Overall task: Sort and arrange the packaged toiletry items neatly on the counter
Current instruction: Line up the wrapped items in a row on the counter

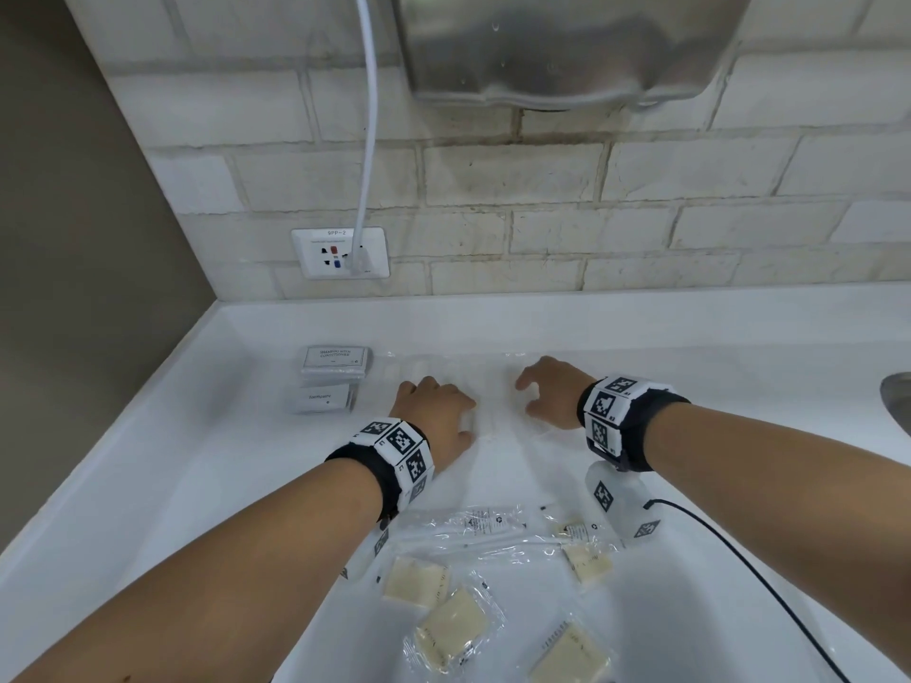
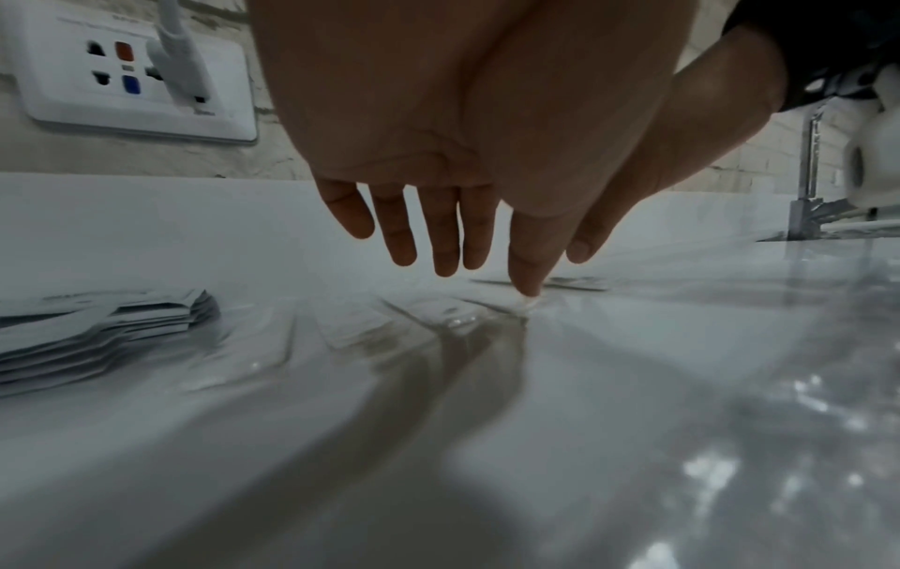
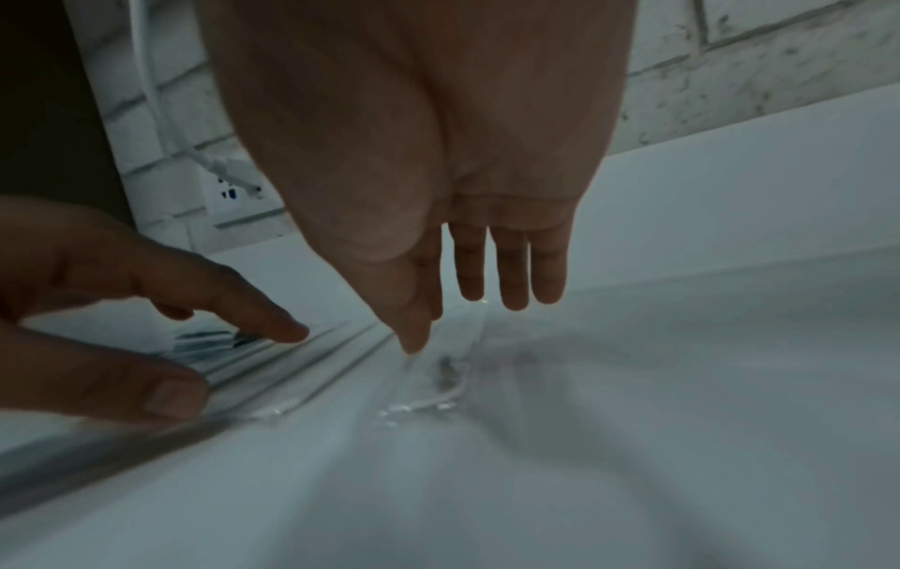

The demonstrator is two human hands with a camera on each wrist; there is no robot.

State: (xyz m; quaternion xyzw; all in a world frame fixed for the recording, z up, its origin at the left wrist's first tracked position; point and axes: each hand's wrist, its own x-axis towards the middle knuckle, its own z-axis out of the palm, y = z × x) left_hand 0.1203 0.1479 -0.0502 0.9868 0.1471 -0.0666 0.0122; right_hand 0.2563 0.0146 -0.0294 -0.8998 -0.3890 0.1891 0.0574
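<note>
A row of clear plastic packets (image 1: pixel 494 397) lies flat on the white counter (image 1: pixel 207 436), hard to make out against it. My left hand (image 1: pixel 434 411) rests on the row's left side and my right hand (image 1: pixel 547 392) on its right side. The left wrist view shows my left hand (image 2: pixel 462 250) with straight fingers and its thumb tip pressing on a clear packet (image 2: pixel 438 312). The right wrist view shows my right hand (image 3: pixel 477 300) with straight fingers too, thumb tip on the clear packets (image 3: pixel 341 356). A stack of shampoo sachets (image 1: pixel 335 362) and a toothpaste stack (image 1: pixel 323 399) lie to the left.
Nearer me lie loose clear toothbrush packets (image 1: pixel 473 525) and several beige wrapped pieces (image 1: pixel 419 581). A wall socket (image 1: pixel 340 253) with a white cable (image 1: pixel 367 140) sits behind, a steel hand dryer (image 1: pixel 567 46) above, and a basin edge (image 1: pixel 898 401) at the far right.
</note>
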